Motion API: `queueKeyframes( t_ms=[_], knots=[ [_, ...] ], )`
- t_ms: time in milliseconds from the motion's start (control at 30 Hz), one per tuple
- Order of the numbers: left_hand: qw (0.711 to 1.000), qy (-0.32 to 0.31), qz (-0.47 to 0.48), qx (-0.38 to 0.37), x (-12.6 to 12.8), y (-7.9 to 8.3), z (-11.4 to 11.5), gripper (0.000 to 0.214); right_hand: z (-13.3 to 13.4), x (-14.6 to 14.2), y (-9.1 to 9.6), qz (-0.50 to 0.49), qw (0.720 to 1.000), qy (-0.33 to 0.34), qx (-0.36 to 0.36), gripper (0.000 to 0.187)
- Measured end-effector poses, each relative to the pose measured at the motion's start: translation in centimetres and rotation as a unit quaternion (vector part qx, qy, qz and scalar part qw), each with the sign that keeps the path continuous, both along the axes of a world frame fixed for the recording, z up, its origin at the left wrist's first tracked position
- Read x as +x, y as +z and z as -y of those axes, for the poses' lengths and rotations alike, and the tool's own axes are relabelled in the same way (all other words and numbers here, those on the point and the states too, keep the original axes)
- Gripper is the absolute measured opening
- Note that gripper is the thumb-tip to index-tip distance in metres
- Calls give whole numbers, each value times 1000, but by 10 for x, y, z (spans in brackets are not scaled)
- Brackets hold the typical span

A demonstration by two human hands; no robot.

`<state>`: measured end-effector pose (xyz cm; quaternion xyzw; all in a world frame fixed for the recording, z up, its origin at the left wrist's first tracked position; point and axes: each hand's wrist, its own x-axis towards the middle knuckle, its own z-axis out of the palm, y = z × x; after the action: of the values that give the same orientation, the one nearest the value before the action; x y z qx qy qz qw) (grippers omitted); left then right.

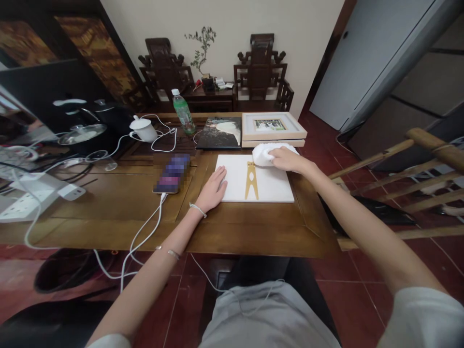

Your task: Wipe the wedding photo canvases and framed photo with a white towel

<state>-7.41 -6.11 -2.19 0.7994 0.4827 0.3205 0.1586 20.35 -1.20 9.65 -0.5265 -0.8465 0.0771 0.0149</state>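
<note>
A white rectangular board [232, 186] lies flat on the wooden table, with a yellow A-shaped piece [251, 181], like a frame's stand, on its middle. My left hand [213, 187] rests on the board's left edge, fingers stretched out and holding nothing. At the board's upper right corner, my right hand [284, 158] is closed on a bunched white cloth [261, 153]. The cloth covers that corner and sits just right of the yellow piece's top. Whether it presses on the board, I cannot tell.
Behind the board are a light wood picture frame [300, 130] and a dark picture panel [217, 140]. A green-labelled bottle [184, 113], a white lidded cup [144, 129] and a phone [172, 174] on a cable stand left. A power strip [32, 198] lies far left.
</note>
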Motion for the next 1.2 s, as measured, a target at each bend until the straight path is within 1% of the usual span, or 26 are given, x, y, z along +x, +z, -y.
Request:
queueKeyframes(
  t_ms=[67, 133, 200, 333, 400, 433, 467, 533, 600, 700, 800, 900, 967, 1033, 1100, 1200],
  knots=[
    [1000, -2, 0, -1, 0, 0, 0, 51, 16, 4, -1, 5, 1000, 13, -3, 22],
    [1000, -3, 0, -2, 0, -1, 0, 51, 40, 8, -3, 9, 999, 31, -7, 21],
    [1000, -2, -1, 0, 1, -1, -1, 51, 70, 12, -4, 14, 999, 45, -13, 21],
    [1000, 2, -8, 5, 2, -1, 0, 52, 131, 16, -5, 15, 997, 75, -2, 23],
    [1000, 4, -11, 4, 2, 0, 0, 52, 149, 16, -5, 15, 996, 89, -3, 22],
    [1000, 5, -12, 3, 3, 0, 0, 52, 152, 16, -4, 13, 996, 92, -7, 22],
    [1000, 6, -13, 3, 3, 0, 0, 52, 152, 16, -4, 8, 996, 90, -9, 22],
    [1000, 7, -13, 4, 2, 0, 0, 52, 140, 15, -5, -6, 997, 77, -10, 21],
    [1000, 6, -12, 6, 2, -1, -1, 52, 117, 14, -7, -19, 998, 60, -7, 20],
    [1000, 2, -6, 11, 1, -2, -1, 50, 74, 12, -13, -37, 999, 40, 1, 18],
    [1000, 1, -4, 12, 0, -2, -1, 50, 34, 8, -19, -49, 998, 13, 29, 20],
    [1000, 2, -7, 12, 0, -1, -1, 51, 12, 4, -26, -42, 997, -1, 63, 23],
    [1000, 1, -12, 11, 0, 0, 0, 52, 11, 2, -30, -27, 997, 2, 72, 26],
    [1000, 0, -16, 10, 0, 0, -1, 53, 22, 1, -35, -11, 997, 5, 78, 28],
    [1000, 1, -14, 11, 0, -1, -1, 53, 45, 1, -38, -3, 997, 15, 81, 29],
    [1000, 2, -5, 15, 0, -2, -1, 51, 93, 5, -39, -3, 997, 36, 70, 29]
  ],
)
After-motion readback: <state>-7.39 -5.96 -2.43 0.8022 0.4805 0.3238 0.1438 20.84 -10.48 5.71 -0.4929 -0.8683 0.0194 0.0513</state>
